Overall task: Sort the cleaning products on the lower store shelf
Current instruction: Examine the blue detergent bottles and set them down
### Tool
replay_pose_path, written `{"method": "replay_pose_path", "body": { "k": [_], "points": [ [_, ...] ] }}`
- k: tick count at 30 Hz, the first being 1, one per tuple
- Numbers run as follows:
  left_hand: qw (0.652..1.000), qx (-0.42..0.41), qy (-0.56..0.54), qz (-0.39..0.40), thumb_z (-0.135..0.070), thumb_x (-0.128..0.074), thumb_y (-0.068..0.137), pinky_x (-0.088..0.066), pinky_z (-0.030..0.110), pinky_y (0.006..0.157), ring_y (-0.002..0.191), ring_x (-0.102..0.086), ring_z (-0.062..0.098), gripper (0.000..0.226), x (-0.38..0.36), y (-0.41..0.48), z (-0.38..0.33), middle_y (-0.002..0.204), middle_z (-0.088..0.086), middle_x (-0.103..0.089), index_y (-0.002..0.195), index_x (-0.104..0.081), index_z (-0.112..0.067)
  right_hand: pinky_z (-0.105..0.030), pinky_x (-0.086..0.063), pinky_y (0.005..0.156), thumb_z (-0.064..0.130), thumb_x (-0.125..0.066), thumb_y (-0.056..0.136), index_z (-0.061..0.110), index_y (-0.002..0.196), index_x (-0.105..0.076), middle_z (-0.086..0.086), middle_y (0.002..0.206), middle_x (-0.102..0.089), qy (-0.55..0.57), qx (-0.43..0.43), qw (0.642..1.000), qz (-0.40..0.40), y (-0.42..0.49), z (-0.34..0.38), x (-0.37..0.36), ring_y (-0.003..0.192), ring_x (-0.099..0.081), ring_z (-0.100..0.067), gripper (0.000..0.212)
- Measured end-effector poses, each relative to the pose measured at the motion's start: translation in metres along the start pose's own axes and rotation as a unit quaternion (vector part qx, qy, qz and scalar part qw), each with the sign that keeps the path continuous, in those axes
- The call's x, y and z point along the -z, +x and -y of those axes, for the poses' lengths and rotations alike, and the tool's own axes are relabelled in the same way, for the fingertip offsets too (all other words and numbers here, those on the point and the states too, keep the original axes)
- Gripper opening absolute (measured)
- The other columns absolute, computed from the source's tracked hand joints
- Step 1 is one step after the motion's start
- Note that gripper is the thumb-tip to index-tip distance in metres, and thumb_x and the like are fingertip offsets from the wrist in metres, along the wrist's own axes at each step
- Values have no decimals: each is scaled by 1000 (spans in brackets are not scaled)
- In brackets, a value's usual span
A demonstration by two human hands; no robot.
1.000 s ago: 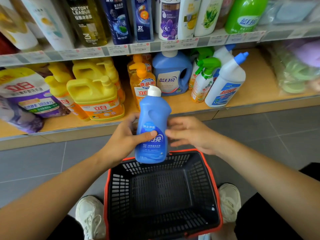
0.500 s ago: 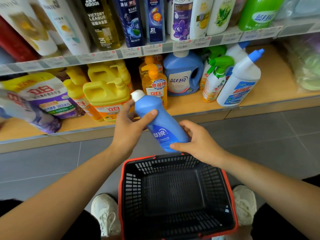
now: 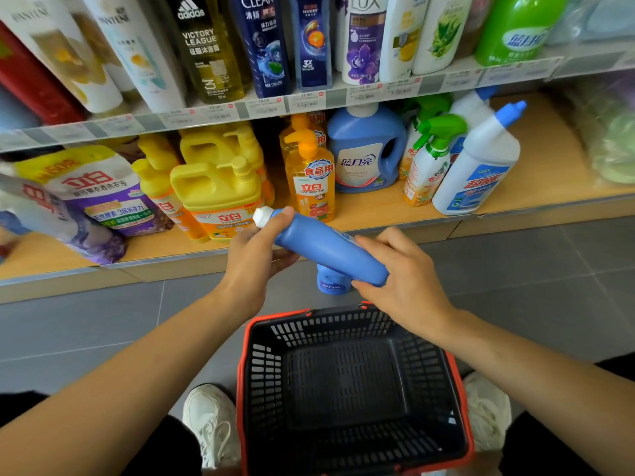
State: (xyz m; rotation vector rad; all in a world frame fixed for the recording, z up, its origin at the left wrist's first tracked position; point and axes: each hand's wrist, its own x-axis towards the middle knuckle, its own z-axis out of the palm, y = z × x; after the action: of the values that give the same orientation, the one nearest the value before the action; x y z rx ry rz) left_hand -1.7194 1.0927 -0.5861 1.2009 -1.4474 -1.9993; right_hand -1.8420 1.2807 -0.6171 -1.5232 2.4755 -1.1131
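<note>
A blue detergent bottle (image 3: 323, 247) with a white cap lies almost level in the air, cap pointing left, in front of the lower shelf (image 3: 378, 214). My left hand (image 3: 254, 255) grips its neck end just below the cap, thumb on top. At the base end, my right hand (image 3: 402, 280) holds it with fingers curled over it. On the shelf stand yellow jugs (image 3: 216, 190), an orange pump bottle (image 3: 311, 187), a blue jug (image 3: 364, 156), a green-trigger spray bottle (image 3: 429, 166) and a white angled-neck bottle (image 3: 477, 170).
A black basket with a red rim (image 3: 247, 372) sits on the grey floor between my shoes, nothing in it. Purple and yellow refill pouches (image 3: 96, 190) lean at the shelf's left. Shampoo bottles (image 3: 261, 42) fill the upper shelf. Bare wood shows at the shelf's right.
The blue bottle has tipped from upright to nearly level, cap swinging left. My right hand has come in and taken hold of its base; my left hand has shifted up to its neck.
</note>
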Motion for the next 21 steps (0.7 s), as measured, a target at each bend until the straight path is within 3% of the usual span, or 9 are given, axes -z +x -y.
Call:
{"method": "replay_pose_path", "body": {
  "k": [5, 8, 11, 13, 15, 18, 21],
  "points": [
    [999, -9, -17, 32, -44, -60, 98, -60, 30, 76, 78, -72, 15, 32, 1, -1, -1, 102, -6, -75, 120, -69, -23, -40, -53, 84, 11, -87, 71, 14, 127, -67, 2, 115, -63, 107, -52, 993, 7, 0, -1, 2, 102, -62, -18, 60],
    [997, -43, 4, 71, -42, -58, 99, -59, 33, 86, 88, -71, 13, 31, 2, -2, -1, 104, -12, -73, 127, -65, -29, -43, -55, 87, 16, -86, 73, 23, 125, -68, 5, 115, -69, 203, -95, 974, 28, 2, -1, 3, 104, -65, -15, 55],
    [986, -86, 13, 144, -23, -67, 94, -59, 36, 87, 110, -70, 21, 51, 2, -6, 1, 123, -1, -70, 142, -52, -28, -35, -59, 88, 12, -83, 80, 26, 129, -65, 6, 120, -72, 346, -134, 926, 69, 4, 1, 4, 110, -68, -13, 54],
    [983, -102, 22, 151, -11, -71, 89, -61, 42, 87, 111, -70, 26, 67, 1, -8, 2, 132, 5, -65, 149, -44, -25, -28, -57, 88, 7, -79, 85, 28, 131, -62, 5, 124, -71, 401, -141, 901, 84, 4, 1, 3, 114, -68, -14, 54],
    [984, -102, 39, 143, -15, -75, 83, -59, 47, 91, 110, -70, 28, 71, 1, -9, 2, 133, 11, -64, 147, -45, -21, -25, -57, 86, 4, -76, 87, 30, 131, -61, 3, 126, -70, 453, -156, 874, 76, 3, 2, 3, 116, -67, -16, 53],
    [981, -51, 44, 181, -21, -74, 82, -60, 46, 87, 106, -71, 27, 77, -1, -10, 5, 120, 10, -70, 149, -40, -33, -29, -58, 81, 8, -74, 87, 21, 135, -57, -5, 124, -71, 525, -201, 825, 61, 2, 3, 1, 109, -70, -20, 52],
    [978, -25, 34, 206, -14, -69, 91, -61, 49, 82, 103, -72, 31, 81, -3, -11, 8, 117, 19, -71, 153, -27, -45, -41, -61, 77, 20, -77, 84, 23, 135, -59, -9, 130, -66, 541, -236, 804, 68, 3, 5, 0, 107, -72, -28, 54]
  ]
}}
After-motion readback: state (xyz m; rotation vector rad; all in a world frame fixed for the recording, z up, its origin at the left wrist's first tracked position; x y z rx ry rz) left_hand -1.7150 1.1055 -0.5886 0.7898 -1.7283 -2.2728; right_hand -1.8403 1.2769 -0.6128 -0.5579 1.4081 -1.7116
